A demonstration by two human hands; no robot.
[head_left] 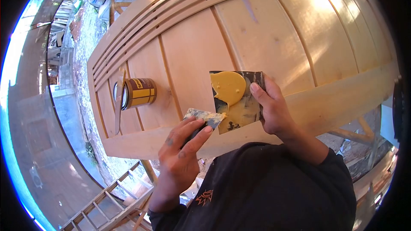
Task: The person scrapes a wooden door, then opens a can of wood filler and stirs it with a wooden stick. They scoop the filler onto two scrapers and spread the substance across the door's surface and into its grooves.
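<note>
My left hand (182,154) is closed around a putty spreader (206,115), a small dark flat blade with pale dried filler along its edge. The blade's corner is at the lower left edge of a dark square plate (250,117). On that plate lies a thick pool of yellow putty (229,86), with a thin smear running down from it. My right hand (272,105) grips the plate by its right side, thumb on top and the other fingers hidden beneath. Both are held above a pale wooden panelled door (192,60).
On the door's left part rests a brown and yellow tin (141,91), with a thin wooden stick (118,107) by its open end. A wooden ladder (113,199) is at lower left. A large dark board (34,115) stands farther left.
</note>
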